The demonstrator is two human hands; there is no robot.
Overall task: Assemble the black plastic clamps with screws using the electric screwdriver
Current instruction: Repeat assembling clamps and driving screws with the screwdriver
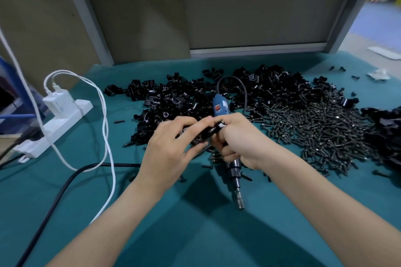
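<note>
Clamps (173, 97) lie heaped at the left of the teal mat (152, 234). Your left hand (168, 149) curls round one clamp piece (198, 139): light, stiff, slick plastic, I judge, so grip its flat sides. Your right hand (240, 138) is wrapped round the electric screwdriver (235, 172), bit toward you, fingertips also pinching a small black part (213, 129). Screws (314, 132), tiny and apt to roll, lie heaped at the right.

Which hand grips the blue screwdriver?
The right hand: its fingers curl round the screwdriver, whose tip points back toward the person. The left hand only pinches a black clamp.
</note>
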